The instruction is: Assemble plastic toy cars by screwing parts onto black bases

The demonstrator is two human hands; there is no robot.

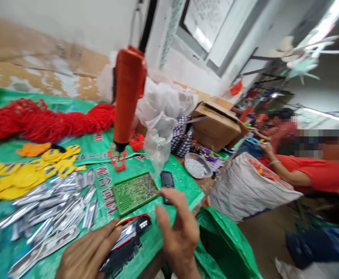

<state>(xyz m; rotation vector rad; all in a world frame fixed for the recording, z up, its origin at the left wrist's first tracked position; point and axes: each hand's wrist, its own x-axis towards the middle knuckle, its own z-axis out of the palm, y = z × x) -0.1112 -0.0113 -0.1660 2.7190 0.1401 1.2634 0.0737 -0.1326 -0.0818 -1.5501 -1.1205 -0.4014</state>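
My left hand [86, 252] lies across a plastic assembly [129, 236] of black, silver, red and yellow parts, holding it at the table's front edge. My right hand [179, 232] is raised just to the right of that piece. Its thumb and index finger are apart, and nothing shows between them. Beyond it lie a green tray [136, 193] of small screws and a dark phone [167, 180]. Above the table hangs an orange electric screwdriver [129, 95], pointing down. Silver plastic parts [59, 209] are heaped left of the tray.
Yellow parts [27, 174] and red parts [47, 120] lie farther back. A bowl [197, 166], a checked bag [182, 135] and a cardboard box [218, 124] stand to the right. A green sack [224, 244] hangs beside the table; a white sack [245, 188] and co-workers are beyond.
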